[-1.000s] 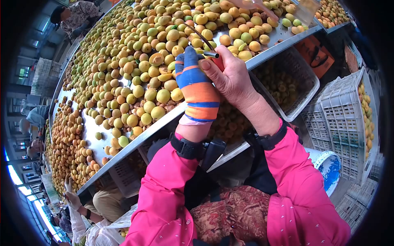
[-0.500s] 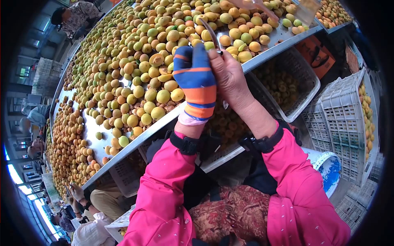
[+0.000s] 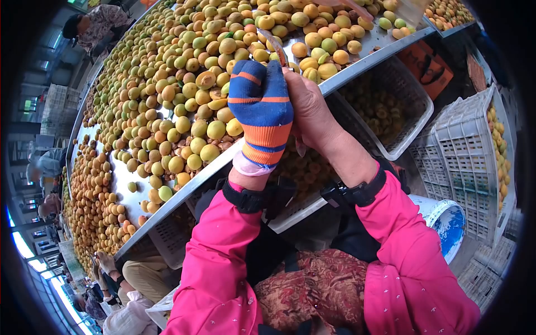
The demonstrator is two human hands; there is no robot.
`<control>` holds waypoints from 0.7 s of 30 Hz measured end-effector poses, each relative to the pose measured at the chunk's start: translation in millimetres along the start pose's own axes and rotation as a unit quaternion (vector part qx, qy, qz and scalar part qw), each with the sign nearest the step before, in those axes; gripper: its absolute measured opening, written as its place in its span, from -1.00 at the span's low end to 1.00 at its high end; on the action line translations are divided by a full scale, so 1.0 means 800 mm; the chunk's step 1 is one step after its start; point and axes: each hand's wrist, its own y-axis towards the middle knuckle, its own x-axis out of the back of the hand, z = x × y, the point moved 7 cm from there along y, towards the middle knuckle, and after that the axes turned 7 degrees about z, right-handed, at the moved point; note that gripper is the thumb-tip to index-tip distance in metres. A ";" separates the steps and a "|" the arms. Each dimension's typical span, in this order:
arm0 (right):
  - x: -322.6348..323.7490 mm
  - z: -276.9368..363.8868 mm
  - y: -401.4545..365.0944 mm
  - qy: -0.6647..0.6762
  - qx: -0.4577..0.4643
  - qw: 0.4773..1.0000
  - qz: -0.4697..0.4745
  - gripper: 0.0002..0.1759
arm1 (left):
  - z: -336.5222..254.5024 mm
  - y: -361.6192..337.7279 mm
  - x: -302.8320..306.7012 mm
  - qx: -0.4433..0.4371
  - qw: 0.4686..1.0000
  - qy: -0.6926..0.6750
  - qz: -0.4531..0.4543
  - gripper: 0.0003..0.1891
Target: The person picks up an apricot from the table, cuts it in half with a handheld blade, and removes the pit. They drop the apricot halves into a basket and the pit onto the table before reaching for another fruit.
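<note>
Countless yellow apricots (image 3: 216,129) are piled to the steel counter (image 3: 184,191)'s near edge; a thin knife (image 3: 277,52), pointed toward the far edge, is gripped by the right hand (image 3: 314,111), the gloved left hand (image 3: 261,106) clenched.

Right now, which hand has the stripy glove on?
The left hand, in a blue and orange striped glove; the bare right hand holds a knife.

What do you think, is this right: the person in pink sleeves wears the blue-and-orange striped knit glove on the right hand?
Not quite. In the head view the blue-and-orange striped knit glove is on the left hand; the bare right hand holds a thin-bladed knife. The pink sleeves are as you say.
</note>
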 end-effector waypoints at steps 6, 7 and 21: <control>-0.010 -0.009 -0.005 0.035 -0.059 0.997 0.047 -0.52 | -0.017 -0.001 0.008 -0.078 0.996 0.024 0.020 -0.79; -0.013 -0.013 -0.004 0.032 -0.081 0.994 0.063 -0.49 | -0.012 -0.002 0.010 -0.066 0.997 0.024 0.022 -0.82; -0.004 0.017 0.006 -0.270 0.182 0.942 -0.075 -0.50 | 0.028 -0.010 0.006 0.099 0.978 0.180 0.027 -0.87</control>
